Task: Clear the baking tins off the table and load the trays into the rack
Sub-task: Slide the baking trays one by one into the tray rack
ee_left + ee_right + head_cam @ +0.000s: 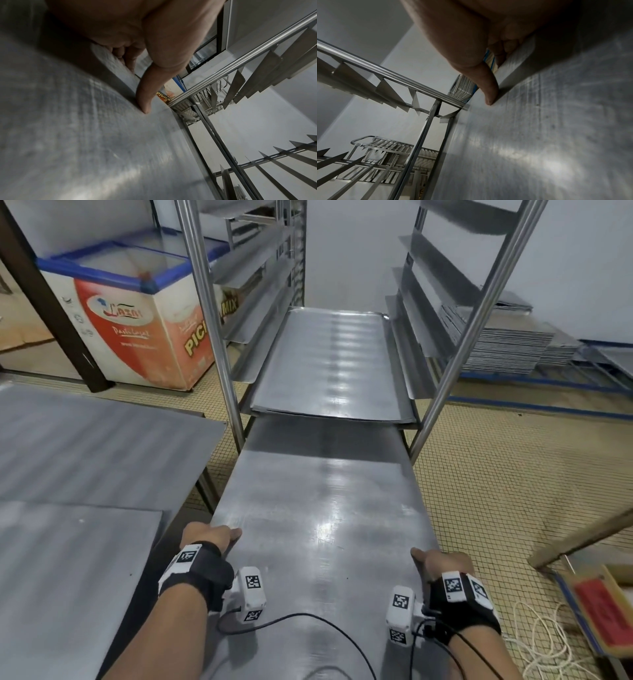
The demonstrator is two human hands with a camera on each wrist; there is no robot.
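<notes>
The left hand [209, 537] and right hand [442, 561] grip opposite long edges of the tray [322, 525], thumbs on top and fingers curled beneath, its far end entering the rack [212, 313] under another loaded tray [329, 364].

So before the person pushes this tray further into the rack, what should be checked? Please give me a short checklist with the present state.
1. Left hand grip on the tray edge: ok, thumb on top, fingers curled under.
2. Right hand grip on the opposite edge: ok, the same hold.
3. Tray front end between the rack posts: ok, it already sits below the loaded tray.
4. Tray edges seated on the side runners: cannot tell, hidden under the loaded tray.
5. Slot free behind: cannot tell.
6. Wrist cable lying on the tray: not ok, it may snag.
</notes>
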